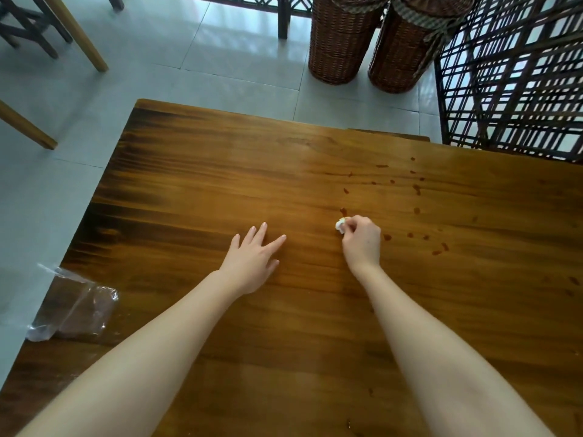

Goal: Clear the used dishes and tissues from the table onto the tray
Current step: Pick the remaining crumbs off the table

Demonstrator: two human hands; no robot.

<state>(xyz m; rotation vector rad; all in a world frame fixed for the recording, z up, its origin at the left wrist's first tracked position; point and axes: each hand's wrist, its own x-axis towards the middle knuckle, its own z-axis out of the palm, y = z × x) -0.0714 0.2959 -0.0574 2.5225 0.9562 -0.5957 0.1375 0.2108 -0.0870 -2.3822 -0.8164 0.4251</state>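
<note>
Tissue (340, 224) in right hand's (362, 239) pinch

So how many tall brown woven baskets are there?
2. One tall brown woven basket stands on the grey tiled floor beyond the wooden table; the other is beside it, nearer the dark lattice screen. More may lie outside the view.

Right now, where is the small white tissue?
In the head view, the tissue is pinched by the right hand, right of the middle of the table, beside reddish spots.
</note>
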